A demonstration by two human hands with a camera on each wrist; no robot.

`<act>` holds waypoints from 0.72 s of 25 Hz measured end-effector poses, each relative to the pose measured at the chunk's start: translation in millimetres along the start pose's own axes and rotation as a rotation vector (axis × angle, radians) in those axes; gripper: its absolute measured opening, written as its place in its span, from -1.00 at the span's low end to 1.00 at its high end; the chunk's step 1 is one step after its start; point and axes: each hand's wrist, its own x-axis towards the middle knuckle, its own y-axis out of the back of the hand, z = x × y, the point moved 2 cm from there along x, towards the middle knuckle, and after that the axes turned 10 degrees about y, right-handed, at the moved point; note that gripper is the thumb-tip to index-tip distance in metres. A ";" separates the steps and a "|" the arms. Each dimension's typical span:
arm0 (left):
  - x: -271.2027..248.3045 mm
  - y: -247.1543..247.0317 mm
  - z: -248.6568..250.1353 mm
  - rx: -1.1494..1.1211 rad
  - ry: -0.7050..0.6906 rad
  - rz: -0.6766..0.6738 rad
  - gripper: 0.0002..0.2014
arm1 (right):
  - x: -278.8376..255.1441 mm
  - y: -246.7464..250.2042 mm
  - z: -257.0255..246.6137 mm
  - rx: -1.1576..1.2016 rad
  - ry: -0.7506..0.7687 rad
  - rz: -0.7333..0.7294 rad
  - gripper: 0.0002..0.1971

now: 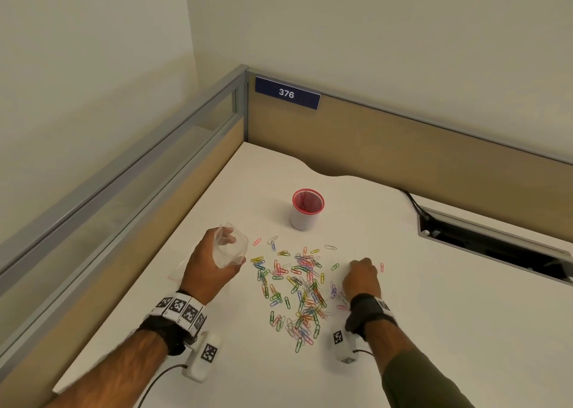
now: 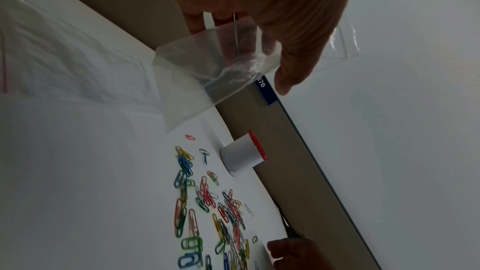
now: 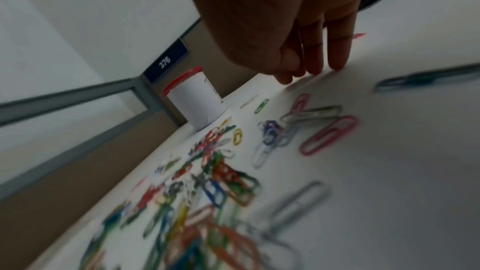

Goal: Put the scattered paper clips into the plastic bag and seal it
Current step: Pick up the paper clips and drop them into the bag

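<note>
1. Left hand (image 1: 210, 268), centre left of the head view: fingers (image 2: 288, 77) curled round the clear plastic bag (image 1: 231, 249), gripping it above the desk (image 1: 434, 314); in the left wrist view the bag (image 2: 207, 73) hangs down from thumb and fingers.
2. Right hand (image 1: 361, 279), right of centre: fingers (image 3: 335, 52) extended downward, tips at the desk surface, holding nothing that can be made out.
3. Paper clips (image 1: 297, 286), multicoloured, scattered on the desk between the two hands; one pink clip (image 1: 381, 267) lies just right of the right hand.
4. White cup with red rim (image 1: 307, 210), upright, beyond the clips.
5. Second clear bag (image 1: 178, 269), flat on the desk beneath the left hand.
</note>
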 end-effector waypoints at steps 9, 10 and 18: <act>0.2 -4.2 -2.4 -0.025 -0.004 0.010 -0.34 | -16.5 -22.7 -6.1 0.156 0.055 -0.020 -0.47; -0.2 -6.3 -2.2 -0.025 -0.008 0.005 -0.34 | -24.4 -25.5 -12.3 0.192 0.116 -0.010 -0.50; -6.3 -14.8 -4.1 -0.017 -0.005 -0.030 -0.36 | -43.9 -11.0 9.3 0.064 0.083 -0.122 -0.36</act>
